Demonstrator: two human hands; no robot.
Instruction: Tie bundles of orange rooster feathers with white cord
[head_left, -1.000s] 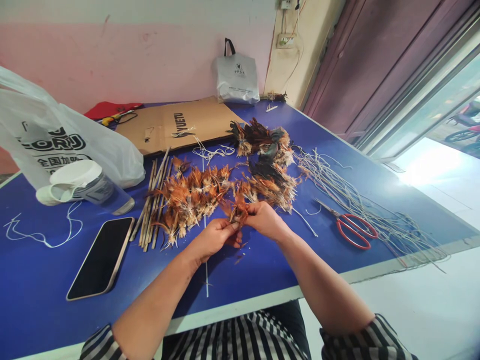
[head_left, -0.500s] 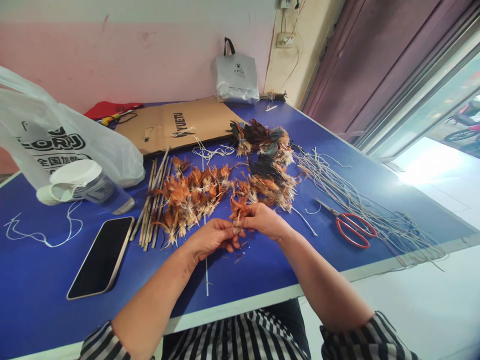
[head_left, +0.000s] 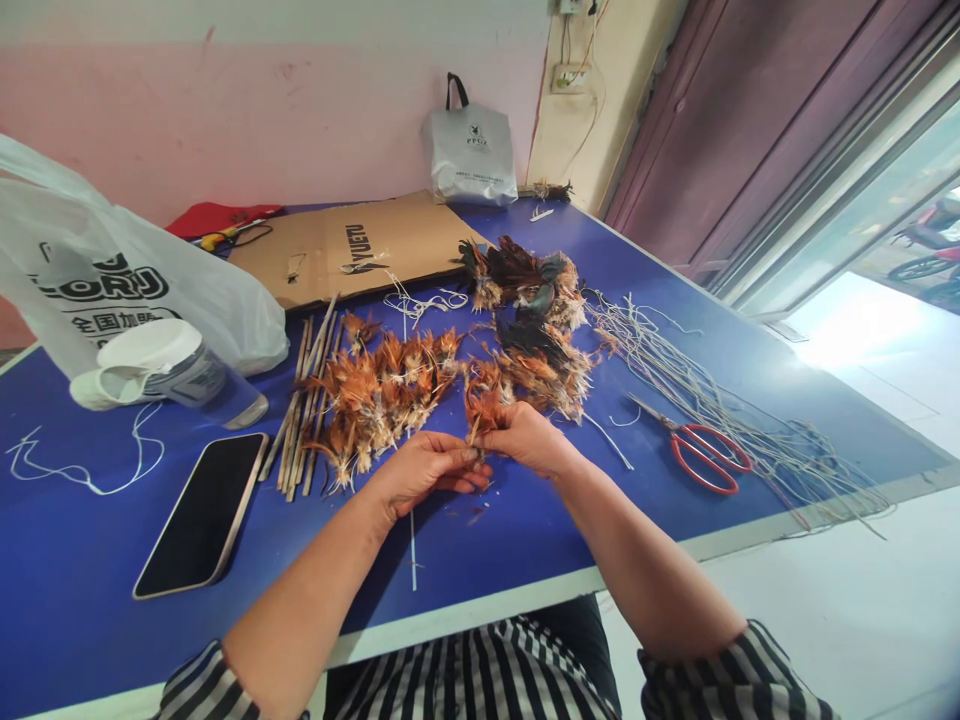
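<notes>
My right hand (head_left: 521, 440) is closed on a small bunch of orange-brown feathers (head_left: 484, 398), their tips pointing away from me. Against the lower end of that bunch, my left hand (head_left: 435, 465) pinches with thumb and forefinger at the quill ends; its other fingers are loosely stretched. To the left lies a heap of orange feather tufts (head_left: 390, 385) with pale, fluffy bases. Just beyond my right hand is a pile of brown and black feathers (head_left: 544, 365). Small feather scraps lie on the table under my hands.
Thin sticks (head_left: 304, 430) lie left of the tufts, beside a phone (head_left: 201, 515) and a plastic jug (head_left: 202, 375). Red-handled scissors (head_left: 709, 458) and a spread of long strings (head_left: 697, 390) are at right. A flat cardboard box (head_left: 322, 245) and a silver bag (head_left: 472, 155) stand behind.
My left hand has shifted slightly right along the bunch's lower end, with its fingers straighter. More of the feathers shows above my right hand, which stays nearly in place.
</notes>
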